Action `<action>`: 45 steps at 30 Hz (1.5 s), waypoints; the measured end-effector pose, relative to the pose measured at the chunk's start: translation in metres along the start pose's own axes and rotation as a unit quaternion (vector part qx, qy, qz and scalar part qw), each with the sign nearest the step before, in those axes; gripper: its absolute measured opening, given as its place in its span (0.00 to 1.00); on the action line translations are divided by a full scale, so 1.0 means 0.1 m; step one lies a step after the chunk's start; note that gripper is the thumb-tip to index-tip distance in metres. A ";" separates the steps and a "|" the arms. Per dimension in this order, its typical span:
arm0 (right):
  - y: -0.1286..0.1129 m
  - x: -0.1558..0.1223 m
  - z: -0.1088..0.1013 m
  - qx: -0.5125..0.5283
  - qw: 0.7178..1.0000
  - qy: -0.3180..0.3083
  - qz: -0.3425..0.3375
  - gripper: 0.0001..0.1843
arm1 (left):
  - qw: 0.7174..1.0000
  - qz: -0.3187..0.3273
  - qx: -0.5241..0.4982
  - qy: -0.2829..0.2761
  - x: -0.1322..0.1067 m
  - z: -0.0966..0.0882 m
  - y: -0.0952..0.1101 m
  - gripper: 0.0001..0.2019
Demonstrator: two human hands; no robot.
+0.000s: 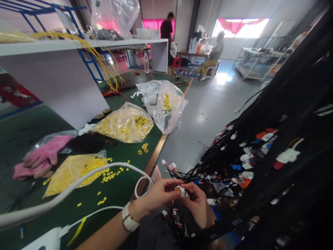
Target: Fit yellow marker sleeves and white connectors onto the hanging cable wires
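Observation:
Between my two hands is a white plug connector [182,192] with a yellow part on its near face. My left hand [161,191], a white watch [130,218] on its wrist, pinches the connector from the left. My right hand [199,205] closes its fingers on the connector's other side; part of that grip is hidden. Other white connectors [171,166] on wires stick up just beyond my hands. To the right hangs a thick mass of black wiring harnesses [260,139] with many white, blue and orange plugs.
On the green bench [122,198] lie bags of small yellow parts [122,125], loose yellow pieces [110,175], pink gloves [47,152] and a white cable [85,180]. A clear bag [169,107] stands at the bench edge [158,149]. Two people are farther back.

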State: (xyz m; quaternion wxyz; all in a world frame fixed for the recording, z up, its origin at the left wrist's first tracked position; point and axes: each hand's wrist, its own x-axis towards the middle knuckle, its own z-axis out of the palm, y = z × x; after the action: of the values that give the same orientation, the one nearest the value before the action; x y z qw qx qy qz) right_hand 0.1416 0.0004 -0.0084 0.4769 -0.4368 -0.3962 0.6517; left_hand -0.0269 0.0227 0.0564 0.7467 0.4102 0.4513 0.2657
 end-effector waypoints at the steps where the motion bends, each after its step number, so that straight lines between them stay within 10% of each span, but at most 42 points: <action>1: 0.00 0.00 0.00 -0.002 1.000 0.002 -0.004 0.13 | 1.000 0.000 -0.014 0.002 0.01 -0.01 -0.02 0.30; 45: 0.02 -0.03 0.01 -0.011 1.000 0.003 -0.014 0.14 | 0.964 -0.010 -0.266 0.001 0.06 0.05 -0.18 0.16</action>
State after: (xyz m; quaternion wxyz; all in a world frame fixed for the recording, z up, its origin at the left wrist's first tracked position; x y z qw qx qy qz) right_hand 0.1408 -0.0029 -0.0097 0.4825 -0.4386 -0.4081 0.6389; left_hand -0.0196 0.0160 0.0402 0.8311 0.1915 0.3692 0.3691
